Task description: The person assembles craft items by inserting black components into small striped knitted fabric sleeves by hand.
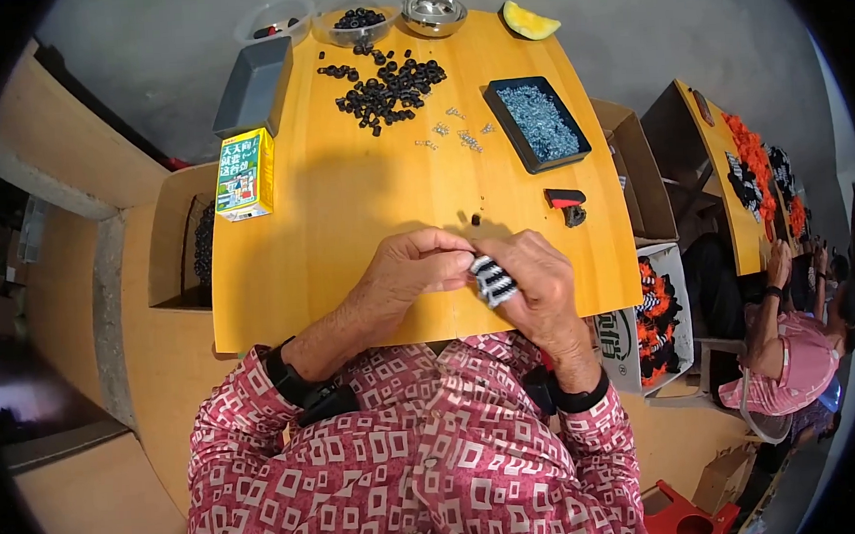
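Note:
A small black-and-white striped knitted piece is in my right hand, its fingers curled round it near the table's front edge. My left hand is closed in a pinch, thumb and index fingertips right at the striped piece's left edge; whatever they pinch is too small to make out. Just beyond the fingertips lies a tiny dark bit on the wooden table. To the right of it rests a red and black hand tool with a dark lump against it.
Black ring-shaped pieces lie scattered at the back. Small clear pieces sit beside a black tray of bluish ones. A yellow box, grey bin, bowls and melon slice line the edges. Another person sits at right.

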`<control>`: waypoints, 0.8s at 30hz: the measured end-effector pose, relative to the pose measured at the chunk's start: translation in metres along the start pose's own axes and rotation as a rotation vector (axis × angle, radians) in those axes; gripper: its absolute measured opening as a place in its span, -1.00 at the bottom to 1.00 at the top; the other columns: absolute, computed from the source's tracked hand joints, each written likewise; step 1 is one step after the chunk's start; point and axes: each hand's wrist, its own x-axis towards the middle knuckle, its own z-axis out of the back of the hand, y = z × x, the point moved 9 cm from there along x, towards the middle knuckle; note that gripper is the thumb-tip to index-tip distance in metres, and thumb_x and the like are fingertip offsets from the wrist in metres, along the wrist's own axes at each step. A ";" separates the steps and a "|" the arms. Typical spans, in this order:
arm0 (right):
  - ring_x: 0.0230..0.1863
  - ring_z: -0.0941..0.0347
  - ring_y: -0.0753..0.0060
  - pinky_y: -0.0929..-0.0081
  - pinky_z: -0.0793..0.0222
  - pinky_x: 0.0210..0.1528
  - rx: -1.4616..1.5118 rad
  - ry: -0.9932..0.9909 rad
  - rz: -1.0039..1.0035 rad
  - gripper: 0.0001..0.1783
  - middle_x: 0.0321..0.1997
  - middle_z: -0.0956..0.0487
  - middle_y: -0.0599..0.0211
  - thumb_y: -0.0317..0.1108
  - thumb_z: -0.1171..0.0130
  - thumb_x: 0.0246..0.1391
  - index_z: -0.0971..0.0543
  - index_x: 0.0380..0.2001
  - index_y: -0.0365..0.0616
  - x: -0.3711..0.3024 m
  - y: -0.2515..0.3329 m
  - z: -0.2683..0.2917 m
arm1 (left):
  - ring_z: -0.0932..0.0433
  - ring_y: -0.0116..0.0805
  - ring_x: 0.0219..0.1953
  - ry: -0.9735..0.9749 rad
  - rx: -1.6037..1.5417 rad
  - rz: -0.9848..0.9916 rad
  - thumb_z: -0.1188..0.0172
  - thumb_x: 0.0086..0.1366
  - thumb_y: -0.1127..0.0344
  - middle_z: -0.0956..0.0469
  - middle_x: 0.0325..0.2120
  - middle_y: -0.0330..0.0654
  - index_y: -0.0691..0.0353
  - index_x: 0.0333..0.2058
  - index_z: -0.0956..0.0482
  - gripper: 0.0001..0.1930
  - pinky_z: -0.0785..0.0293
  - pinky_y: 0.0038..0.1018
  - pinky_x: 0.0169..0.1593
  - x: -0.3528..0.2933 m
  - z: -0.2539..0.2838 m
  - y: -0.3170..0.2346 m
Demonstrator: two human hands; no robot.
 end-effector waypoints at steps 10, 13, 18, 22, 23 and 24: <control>-0.30 -0.50 0.05 0.29 -0.43 -0.26 0.007 -0.178 -0.045 -0.58 -0.36 -0.56 0.11 -0.62 -0.13 -0.25 -0.55 -0.18 -0.26 0.001 -0.024 0.003 | -0.57 -0.45 -0.17 -0.059 0.066 -0.019 -0.11 0.32 0.34 -0.56 -0.24 -0.24 0.24 -0.14 -0.52 -0.81 -0.49 -0.55 -0.08 0.000 0.009 -0.001; -0.35 -0.49 0.05 0.29 -0.41 -0.28 -0.134 -0.231 -0.105 -0.62 -0.38 -0.56 0.08 -0.59 -0.12 -0.25 -0.55 -0.22 -0.28 -0.002 -0.045 0.033 | -0.58 -0.39 -0.14 -0.019 0.025 0.053 -0.11 0.32 0.34 -0.57 -0.23 -0.22 0.24 -0.13 -0.52 -0.81 -0.49 -0.54 -0.06 0.000 0.005 -0.001; -0.31 -0.56 0.32 0.53 -0.43 -0.21 -0.313 -0.265 -0.264 -0.64 -0.36 -0.57 0.16 -0.65 -0.05 -0.14 -0.57 -0.19 -0.27 -0.011 -0.080 0.089 | -0.60 -0.36 -0.15 -0.044 -0.009 0.030 -0.12 0.31 0.33 -0.56 -0.23 -0.19 0.24 -0.13 -0.52 -0.80 -0.50 -0.54 -0.05 -0.002 0.014 -0.005; -0.31 -0.55 0.47 0.56 -0.44 -0.24 -0.251 -0.247 -0.523 -0.71 -0.35 -0.60 0.23 -0.62 -0.06 -0.07 -0.58 -0.22 -0.32 -0.035 -0.115 0.097 | -0.60 -0.36 -0.16 -0.032 -0.003 0.005 -0.13 0.30 0.34 -0.56 -0.23 -0.21 0.24 -0.13 -0.52 -0.80 -0.50 -0.53 -0.05 0.000 0.016 -0.009; -0.32 -0.55 0.47 0.55 -0.44 -0.24 -0.240 -0.206 -0.574 -0.72 -0.36 -0.61 0.23 -0.62 -0.06 -0.07 -0.58 -0.22 -0.33 -0.039 -0.124 0.092 | -0.60 -0.37 -0.16 -0.036 -0.015 0.011 -0.13 0.30 0.34 -0.56 -0.23 -0.22 0.24 -0.13 -0.52 -0.80 -0.50 -0.54 -0.05 0.000 0.016 -0.010; -0.32 -0.55 0.47 0.56 -0.45 -0.24 -0.252 -0.181 -0.531 -0.73 -0.36 -0.62 0.21 -0.62 -0.08 -0.07 -0.58 -0.23 -0.34 -0.040 -0.129 0.086 | -0.59 -0.37 -0.16 -0.041 -0.028 0.015 -0.13 0.30 0.35 -0.56 -0.23 -0.23 0.23 -0.13 -0.52 -0.81 -0.50 -0.54 -0.05 0.000 0.016 -0.009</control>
